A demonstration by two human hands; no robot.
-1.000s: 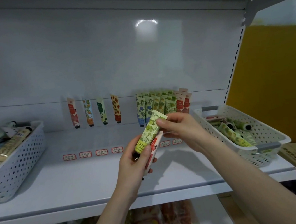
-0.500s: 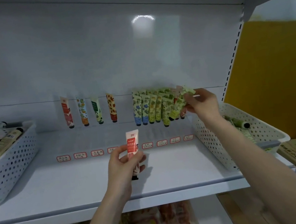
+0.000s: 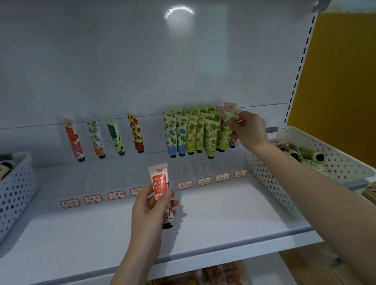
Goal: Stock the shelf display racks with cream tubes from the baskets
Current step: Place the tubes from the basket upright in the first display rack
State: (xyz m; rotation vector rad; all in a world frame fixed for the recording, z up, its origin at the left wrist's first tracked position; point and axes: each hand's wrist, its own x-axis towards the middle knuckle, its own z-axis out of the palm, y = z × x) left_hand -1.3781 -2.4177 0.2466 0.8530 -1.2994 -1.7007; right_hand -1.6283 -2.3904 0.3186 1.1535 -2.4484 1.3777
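Note:
My left hand point(image 3: 148, 211) grips a pink-and-red cream tube point(image 3: 161, 189) upright above the middle of the white shelf point(image 3: 86, 234). My right hand point(image 3: 248, 129) is up at the back rack and pinches the top of a green cream tube point(image 3: 227, 128) among a tight row of hanging tubes point(image 3: 192, 132). That row runs from blue-green tubes on the left to red ones behind my fingers. Further left hang single tubes: a red one point(image 3: 73, 139), an orange-patterned one point(image 3: 96, 140), a green one point(image 3: 114, 137) and a red-spotted one point(image 3: 136, 133).
A white perforated basket point(image 3: 329, 171) with several tubes stands at the shelf's right end. Another basket point(image 3: 3, 197) with tubes is at the left end. Small red-bordered labels point(image 3: 116, 195) line the shelf. Packaged goods lie below. A yellow wall is at the right.
My right hand has carried the green tube from my left hand up to the hanging row at the back right. My left hand keeps only the pink-red tube, now upright.

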